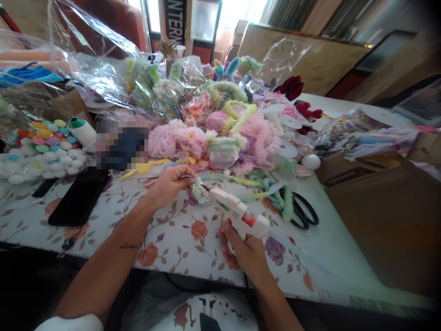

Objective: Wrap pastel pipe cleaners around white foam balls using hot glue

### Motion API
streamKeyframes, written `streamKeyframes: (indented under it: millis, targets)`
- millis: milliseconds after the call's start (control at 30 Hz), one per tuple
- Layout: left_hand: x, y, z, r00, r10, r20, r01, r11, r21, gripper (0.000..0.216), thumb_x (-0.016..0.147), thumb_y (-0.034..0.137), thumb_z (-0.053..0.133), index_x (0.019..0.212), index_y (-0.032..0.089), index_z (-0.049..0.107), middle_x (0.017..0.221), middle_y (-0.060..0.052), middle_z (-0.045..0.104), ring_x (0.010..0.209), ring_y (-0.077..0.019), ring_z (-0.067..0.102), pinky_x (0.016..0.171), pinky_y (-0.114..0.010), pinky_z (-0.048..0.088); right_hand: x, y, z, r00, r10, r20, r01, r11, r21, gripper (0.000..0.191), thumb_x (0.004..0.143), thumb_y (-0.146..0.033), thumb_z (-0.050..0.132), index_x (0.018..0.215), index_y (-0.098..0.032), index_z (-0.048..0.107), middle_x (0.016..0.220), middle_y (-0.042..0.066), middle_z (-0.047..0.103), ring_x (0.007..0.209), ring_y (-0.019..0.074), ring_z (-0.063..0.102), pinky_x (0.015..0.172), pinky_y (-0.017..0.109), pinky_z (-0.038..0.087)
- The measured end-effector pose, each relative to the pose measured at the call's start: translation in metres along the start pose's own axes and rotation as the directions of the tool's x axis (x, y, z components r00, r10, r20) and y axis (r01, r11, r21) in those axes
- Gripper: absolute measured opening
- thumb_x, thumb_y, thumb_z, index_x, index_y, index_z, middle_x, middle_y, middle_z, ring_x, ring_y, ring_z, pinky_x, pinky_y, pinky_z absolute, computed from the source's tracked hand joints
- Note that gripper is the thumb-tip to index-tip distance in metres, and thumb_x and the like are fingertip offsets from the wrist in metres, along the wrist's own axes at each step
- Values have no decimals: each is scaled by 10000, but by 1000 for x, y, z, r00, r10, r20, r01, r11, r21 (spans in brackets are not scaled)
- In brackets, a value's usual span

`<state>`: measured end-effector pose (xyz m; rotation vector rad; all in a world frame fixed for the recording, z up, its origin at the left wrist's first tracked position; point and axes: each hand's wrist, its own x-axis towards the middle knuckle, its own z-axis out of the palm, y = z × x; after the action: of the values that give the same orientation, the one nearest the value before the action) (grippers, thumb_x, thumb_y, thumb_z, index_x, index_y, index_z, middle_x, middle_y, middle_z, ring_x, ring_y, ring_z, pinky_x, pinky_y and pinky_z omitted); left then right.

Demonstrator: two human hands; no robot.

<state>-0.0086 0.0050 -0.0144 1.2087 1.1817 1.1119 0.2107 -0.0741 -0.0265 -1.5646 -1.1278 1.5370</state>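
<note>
Left hand point(170, 184): grip closed, fingers pinched on a pastel fuzzy piece point(196, 189), held low over the floral surface point(179, 239). Right hand point(246, 250): grip clamped round the handle of a white glue gun point(237, 212). The nozzle meets the piece just right of the left grip. Black scissors point(305, 211) lie beyond and right of the right grip. A black phone point(79, 195) lies well left of the left grip.
</note>
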Motion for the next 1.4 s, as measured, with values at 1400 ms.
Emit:
streamKeyframes:
  millis: [1400]
  targets:
    - [1,1,0,1000,-26,-10,25,998,-65,214,670,305,740,733,138,623,653,3,602,612,-111,541,618,-245,467,1,4,-2,999,-28,28,28,999,-21,377,778,-559,634,676,-206,547,439,-23,532,286,111,449,276,215,302]
